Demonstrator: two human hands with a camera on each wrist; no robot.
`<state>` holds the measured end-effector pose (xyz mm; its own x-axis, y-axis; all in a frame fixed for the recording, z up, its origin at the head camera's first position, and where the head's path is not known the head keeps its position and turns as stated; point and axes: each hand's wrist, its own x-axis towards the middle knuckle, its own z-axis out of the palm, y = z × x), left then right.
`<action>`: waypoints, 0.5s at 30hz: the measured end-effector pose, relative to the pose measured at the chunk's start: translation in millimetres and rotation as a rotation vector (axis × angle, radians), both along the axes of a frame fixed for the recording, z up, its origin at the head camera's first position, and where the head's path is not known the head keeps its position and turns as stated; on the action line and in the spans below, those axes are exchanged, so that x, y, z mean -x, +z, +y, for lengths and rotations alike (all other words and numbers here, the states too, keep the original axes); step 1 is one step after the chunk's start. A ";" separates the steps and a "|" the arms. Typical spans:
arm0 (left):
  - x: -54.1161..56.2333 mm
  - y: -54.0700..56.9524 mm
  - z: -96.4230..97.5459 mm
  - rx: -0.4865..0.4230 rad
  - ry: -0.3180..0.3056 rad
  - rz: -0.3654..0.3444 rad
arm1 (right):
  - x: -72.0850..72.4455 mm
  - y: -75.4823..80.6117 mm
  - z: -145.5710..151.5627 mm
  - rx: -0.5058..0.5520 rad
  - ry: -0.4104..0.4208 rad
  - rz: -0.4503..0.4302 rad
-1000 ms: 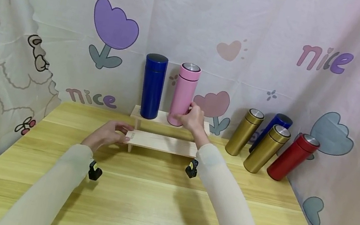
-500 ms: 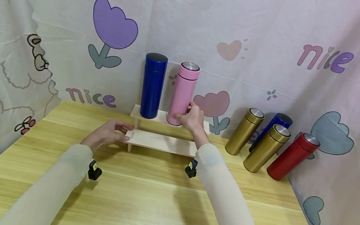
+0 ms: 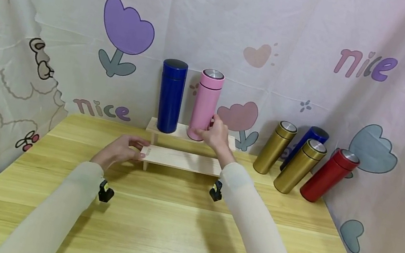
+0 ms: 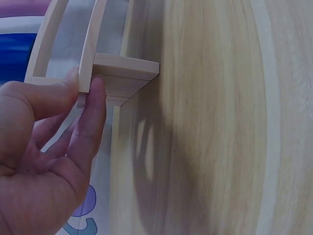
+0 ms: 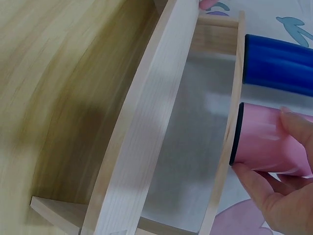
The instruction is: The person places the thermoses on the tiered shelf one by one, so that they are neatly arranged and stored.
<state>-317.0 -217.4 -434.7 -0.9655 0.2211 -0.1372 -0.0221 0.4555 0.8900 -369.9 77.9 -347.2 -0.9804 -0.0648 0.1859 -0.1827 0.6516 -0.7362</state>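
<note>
A two-step wooden rack (image 3: 182, 160) stands near the back of the table. On its upper step, upright side by side, are a blue thermos bottle (image 3: 170, 98) and a pink thermos bottle (image 3: 207, 100). My right hand (image 3: 217, 136) grips the pink bottle low on its right side; in the right wrist view, thumb and fingers lie on either side of the pink bottle (image 5: 266, 139), whose base is at the upper step. My left hand (image 3: 121, 150) pinches the left end of the lower step, with thumb and finger on opposite faces of the board (image 4: 88, 54) in the left wrist view.
To the right, against the curtain, are two gold bottles (image 3: 275, 148), a blue bottle (image 3: 312, 137) partly hidden behind one, and a red bottle (image 3: 329, 176). A patterned curtain (image 3: 304, 36) rises behind and beside the wooden table (image 3: 151, 235).
</note>
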 end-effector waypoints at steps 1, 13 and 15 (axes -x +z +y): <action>0.4 -0.1 -0.1 0.012 0.005 0.003 | -0.1 -0.3 0.2 -0.003 0.001 0.005; 2.5 -2.0 -0.1 0.068 0.018 0.027 | -0.4 -3.4 2.4 -0.045 0.030 0.061; 2.5 -2.1 -0.1 0.068 0.016 0.028 | -0.1 -3.6 2.5 -0.049 0.033 0.064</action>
<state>-319.5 -217.6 -436.9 -0.9726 0.1967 -0.1243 -0.0056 0.5143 0.8576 -369.8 80.4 -350.8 -0.9638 -0.1072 0.2440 -0.2502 0.6791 -0.6901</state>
